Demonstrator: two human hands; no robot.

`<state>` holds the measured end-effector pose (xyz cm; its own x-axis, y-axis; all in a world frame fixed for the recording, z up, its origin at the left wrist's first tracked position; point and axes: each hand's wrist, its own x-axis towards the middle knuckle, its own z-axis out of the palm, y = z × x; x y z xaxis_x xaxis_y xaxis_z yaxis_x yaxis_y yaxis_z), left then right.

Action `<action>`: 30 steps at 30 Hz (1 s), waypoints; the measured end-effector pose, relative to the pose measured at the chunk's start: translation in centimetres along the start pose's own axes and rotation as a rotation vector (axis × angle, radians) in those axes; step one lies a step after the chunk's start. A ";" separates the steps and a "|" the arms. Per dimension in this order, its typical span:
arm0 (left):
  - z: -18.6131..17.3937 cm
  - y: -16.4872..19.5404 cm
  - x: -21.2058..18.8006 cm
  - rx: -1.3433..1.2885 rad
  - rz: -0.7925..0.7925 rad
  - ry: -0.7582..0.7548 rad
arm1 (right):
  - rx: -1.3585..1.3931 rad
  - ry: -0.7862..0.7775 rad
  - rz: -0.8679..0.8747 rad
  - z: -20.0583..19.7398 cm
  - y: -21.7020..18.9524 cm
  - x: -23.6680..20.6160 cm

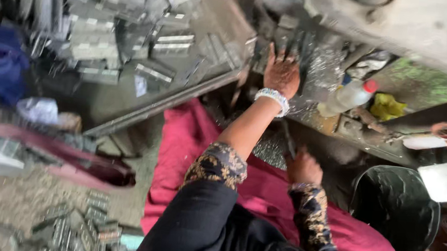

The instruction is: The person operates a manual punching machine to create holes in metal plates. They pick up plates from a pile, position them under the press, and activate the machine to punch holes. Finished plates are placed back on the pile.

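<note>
At the upper middle of the frame the left hand [282, 74] is spread open on dark metal pieces [292, 39] beside glittering swarf [325, 64], where fingers may be cut, while the right hand [302, 167] is closed on a thin tool [287, 140].

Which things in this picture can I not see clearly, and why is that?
- left hand, head view: its fingertips blur into dark metal pieces.
- right hand: closed around a thin dark tool; its kind is too blurred to tell.
- metal pieces on the tray: smeared by motion blur.
- dark bucket: contents too dark.
- clear bottle: contents unclear.
</note>
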<state>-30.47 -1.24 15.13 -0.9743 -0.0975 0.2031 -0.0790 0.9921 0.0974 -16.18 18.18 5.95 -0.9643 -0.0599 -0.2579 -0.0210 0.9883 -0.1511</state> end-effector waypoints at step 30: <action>0.7 -0.7 -8.1 -0.113 0.139 0.219 | 0.047 0.431 -0.056 -7.0 -2.7 0.2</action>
<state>-22.71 -1.05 12.72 -0.9044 0.0116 0.4265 0.0881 0.9832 0.1599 -18.17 16.50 13.00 -0.9842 -0.0396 0.1725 -0.0742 0.9772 -0.1991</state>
